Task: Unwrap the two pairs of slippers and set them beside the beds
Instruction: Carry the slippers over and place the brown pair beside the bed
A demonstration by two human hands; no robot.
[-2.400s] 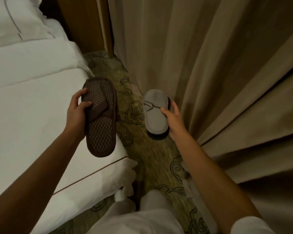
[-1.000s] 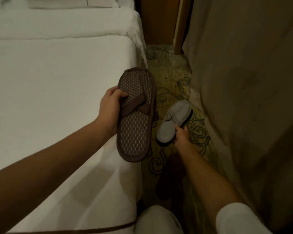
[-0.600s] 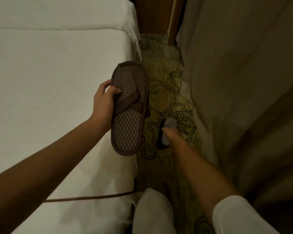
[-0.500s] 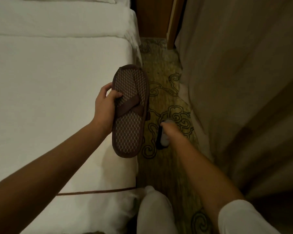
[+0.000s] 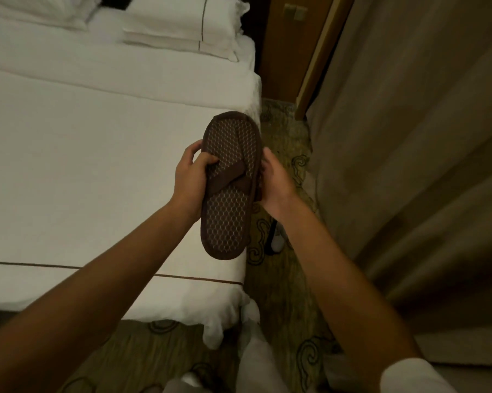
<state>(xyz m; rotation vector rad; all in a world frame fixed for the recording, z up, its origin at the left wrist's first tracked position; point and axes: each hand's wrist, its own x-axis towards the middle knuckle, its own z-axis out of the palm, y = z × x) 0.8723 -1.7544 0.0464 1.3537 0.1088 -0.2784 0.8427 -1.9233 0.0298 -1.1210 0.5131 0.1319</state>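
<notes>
Slipper (image 5: 230, 191): brown, scale-patterned, crossed straps, its length running away from you, heel nearest; your left hand (image 5: 191, 178) and right hand (image 5: 274, 180) grip its sides.

A dark brown fabric slipper with a pale scale-patterned sole and crossed straps (image 5: 230, 188) is held up sole-side in view, over the white bed's (image 5: 83, 154) right edge. A grey slipper (image 5: 277, 239) lies on the carpet beside that bed, mostly hidden.
</notes>
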